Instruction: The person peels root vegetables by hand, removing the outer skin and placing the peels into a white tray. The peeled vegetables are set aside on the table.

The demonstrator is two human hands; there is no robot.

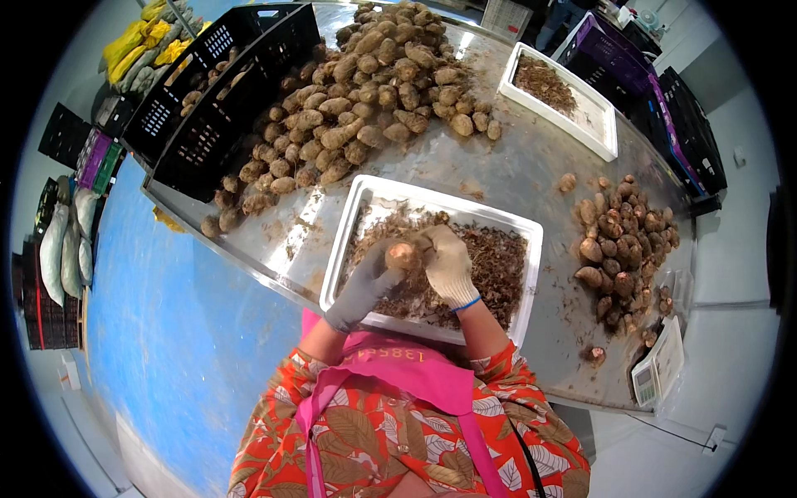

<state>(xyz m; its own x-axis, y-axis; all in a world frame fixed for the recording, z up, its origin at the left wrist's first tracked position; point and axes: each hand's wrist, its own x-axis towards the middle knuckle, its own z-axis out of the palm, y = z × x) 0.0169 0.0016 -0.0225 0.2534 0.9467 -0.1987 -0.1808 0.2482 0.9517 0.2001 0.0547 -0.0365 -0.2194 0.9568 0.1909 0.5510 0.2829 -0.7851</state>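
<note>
My left hand [364, 286], in a grey glove, grips a taro corm [403, 256] with a pale pinkish end turned up. Against the corm's right side rests my right hand [449, 264], gloved in cream knit with a blue cuff edge; its fingertips are partly hidden, so whether it grips anything is unclear. Both hands are over a white foam tray [533, 249] strewn with brown fibrous peelings [498, 274]. Beyond the tray, a large heap of hairy brown taro corms [373, 93] covers the back of the metal table [498, 168].
A smaller heap of corms [622, 243] lies at right, near a white digital scale [660, 361]. Another white foam tray [560, 103] with peelings sits at back right. Black plastic crates [212, 124] stand at back left. The table edge [230, 261] borders a blue floor [162, 299].
</note>
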